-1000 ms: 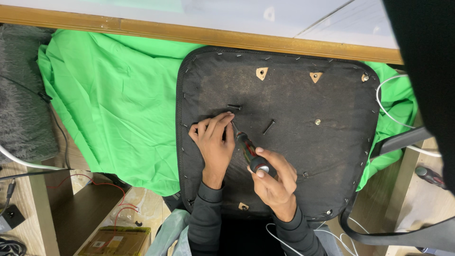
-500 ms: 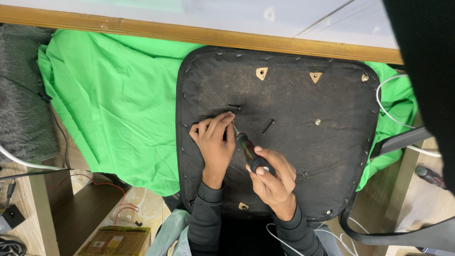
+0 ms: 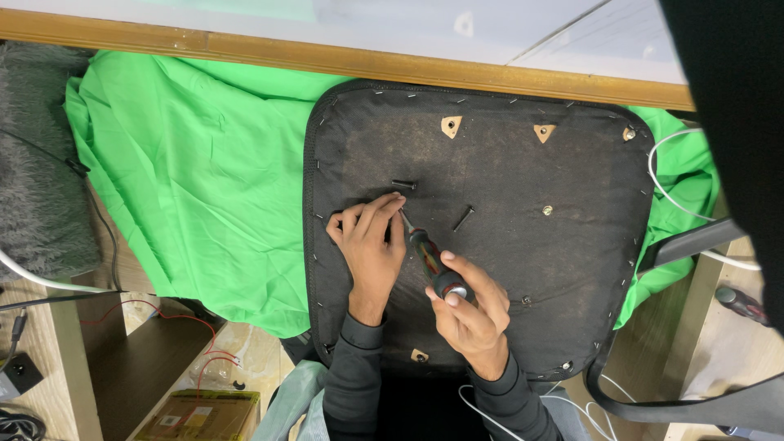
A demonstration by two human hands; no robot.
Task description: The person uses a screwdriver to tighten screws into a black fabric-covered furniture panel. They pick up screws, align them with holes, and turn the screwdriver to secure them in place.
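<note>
A green cloth (image 3: 196, 171) covers the left of the table. On it lies an upturned black seat base (image 3: 523, 147). The left hand (image 3: 369, 245) rests flat on the base, fingertips pinched at the tip of a screwdriver (image 3: 426, 257). Just right, the right hand (image 3: 472, 314) is clamped on its handle. Two loose screws (image 3: 463, 218) lie farther off.

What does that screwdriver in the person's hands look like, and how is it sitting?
The screwdriver has a dark, glossy handle with reddish streaks and a thin metal shaft. It slants up-left across the black fabric seat underside. The right hand grips the handle's butt; the left hand fingers pinch around the tip, hiding it.
</note>
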